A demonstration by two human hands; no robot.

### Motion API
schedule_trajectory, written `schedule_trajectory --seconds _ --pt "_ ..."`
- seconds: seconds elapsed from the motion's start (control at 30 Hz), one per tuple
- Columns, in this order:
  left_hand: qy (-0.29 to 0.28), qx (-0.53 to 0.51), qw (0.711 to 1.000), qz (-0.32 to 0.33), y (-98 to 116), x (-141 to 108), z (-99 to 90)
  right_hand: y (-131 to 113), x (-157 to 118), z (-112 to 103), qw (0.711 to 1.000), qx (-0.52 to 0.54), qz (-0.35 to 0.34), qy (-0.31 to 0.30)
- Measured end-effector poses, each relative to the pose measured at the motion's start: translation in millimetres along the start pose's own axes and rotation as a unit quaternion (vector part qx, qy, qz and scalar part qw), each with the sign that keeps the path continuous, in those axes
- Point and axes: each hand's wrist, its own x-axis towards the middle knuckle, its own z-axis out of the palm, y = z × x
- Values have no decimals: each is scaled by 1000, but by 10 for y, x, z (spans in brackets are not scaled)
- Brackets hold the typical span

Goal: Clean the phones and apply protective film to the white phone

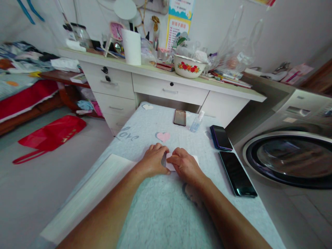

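A small, flat white box-like thing [170,166] lies on the cloth-covered table, mostly hidden under my hands. My left hand [155,160] holds its left end, thumb on the near side and fingers on the far side. With bent fingers pressed together, my right hand [184,165] grips it from above, and a white corner shows beyond the knuckles. Whether it is a box or a packet I cannot tell. Farther back stand a clear spray bottle [197,122] and a phone case [180,117]. To the right lie dark phones, one large [237,174] and a smaller stack [221,138].
A long white strip [88,197] lies along the table's left side under my left forearm. Behind the table, a desk [153,77] carries a paper roll [131,47] and a flowered bowl [190,66]. A washing machine [298,117] stands at right; a red bag [53,135] lies on the floor.
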Motion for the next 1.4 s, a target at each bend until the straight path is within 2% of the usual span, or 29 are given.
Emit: schedule_trajectory --seconds 0.27,0.57,0.9,1.23,1.4 --pt "-3 -5 1000 -3 10 -10 -8 10 -106 -61 1000 -19 -17 -18" --pt "-6 -3 1000 -4 5 -3 -11 -24 6 48 1000 -18 -20 -2" --pt "-3 -2 1000 -4 20 -8 -15 5 -126 -110 999 -2 -19 -26" --pt "-9 1 1000 -5 21 -8 -18 -15 30 62 1000 -6 -11 2" --pt "-11 6 1000 -5 36 -8 -34 26 71 78 1000 -18 12 21"
